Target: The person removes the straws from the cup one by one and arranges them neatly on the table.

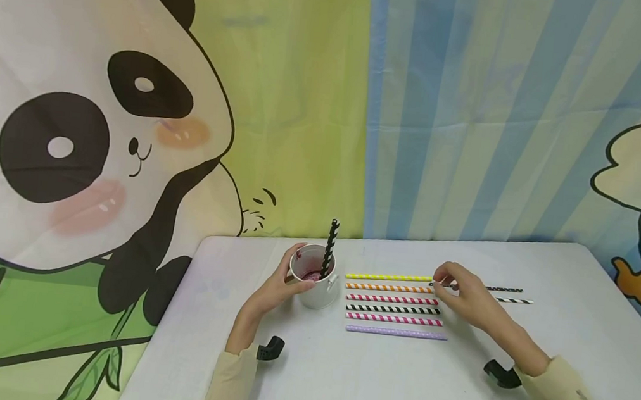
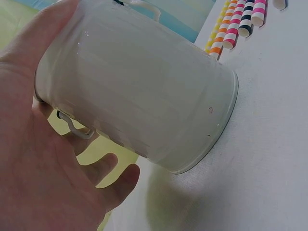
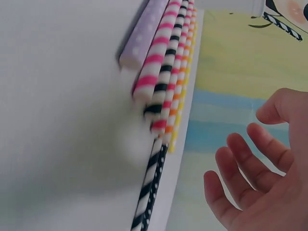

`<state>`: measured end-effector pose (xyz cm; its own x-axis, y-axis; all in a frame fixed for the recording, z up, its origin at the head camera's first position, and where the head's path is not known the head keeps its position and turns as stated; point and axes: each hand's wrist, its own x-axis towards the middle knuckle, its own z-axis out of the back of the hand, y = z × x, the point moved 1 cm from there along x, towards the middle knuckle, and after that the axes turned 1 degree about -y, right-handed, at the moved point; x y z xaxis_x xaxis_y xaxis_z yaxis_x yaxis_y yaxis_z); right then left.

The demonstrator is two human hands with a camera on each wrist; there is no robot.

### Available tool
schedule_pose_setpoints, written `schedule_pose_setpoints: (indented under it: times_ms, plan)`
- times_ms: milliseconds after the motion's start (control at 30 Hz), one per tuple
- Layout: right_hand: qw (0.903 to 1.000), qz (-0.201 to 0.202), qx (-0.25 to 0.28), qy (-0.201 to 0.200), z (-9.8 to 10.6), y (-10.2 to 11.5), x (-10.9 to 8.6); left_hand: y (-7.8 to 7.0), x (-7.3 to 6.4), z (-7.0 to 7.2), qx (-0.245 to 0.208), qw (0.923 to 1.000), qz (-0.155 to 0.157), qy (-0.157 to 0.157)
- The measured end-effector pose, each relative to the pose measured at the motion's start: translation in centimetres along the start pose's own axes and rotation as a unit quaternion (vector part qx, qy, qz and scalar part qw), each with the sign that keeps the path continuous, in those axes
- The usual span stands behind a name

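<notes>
My left hand (image 1: 266, 300) grips a small white metal bucket (image 1: 319, 296), its thumb at the rim and its fingers round the far side. At least one black-and-white paper straw (image 1: 329, 248) leans inside the bucket. My right hand (image 1: 470, 300) hovers over the right ends of a row of straws, fingers loosely bent and nothing between them in the right wrist view. Beneath and beside it lie a black dotted straw (image 3: 157, 180) and a black-and-white striped straw (image 3: 145, 191), both partly hidden by the hand in the head view.
Between the hands, straws lie side by side: yellow (image 1: 388, 277), orange (image 1: 388, 288), red (image 1: 392, 299), black-striped (image 1: 392, 309), pink (image 1: 394, 319) and lilac dotted (image 1: 396, 332). They rest on a white table (image 1: 362, 381). A panda-printed curtain (image 1: 295, 96) hangs behind.
</notes>
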<state>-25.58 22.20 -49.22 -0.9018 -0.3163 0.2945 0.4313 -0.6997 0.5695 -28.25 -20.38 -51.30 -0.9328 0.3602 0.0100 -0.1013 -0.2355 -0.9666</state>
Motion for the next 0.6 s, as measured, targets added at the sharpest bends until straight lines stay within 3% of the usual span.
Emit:
schedule_pose_setpoints:
  times_ms: [300,600]
  plan:
    - [0.995,-0.024,0.096,0.006,-2.3,1.5,0.5,0.2,0.0,0.0,-0.002,1.0,0.002,0.0]
    - [0.985,-0.063,0.16,-0.018,-4.4,4.0,0.9,0.1,0.1,0.1,-0.001,1.0,-0.001,0.001]
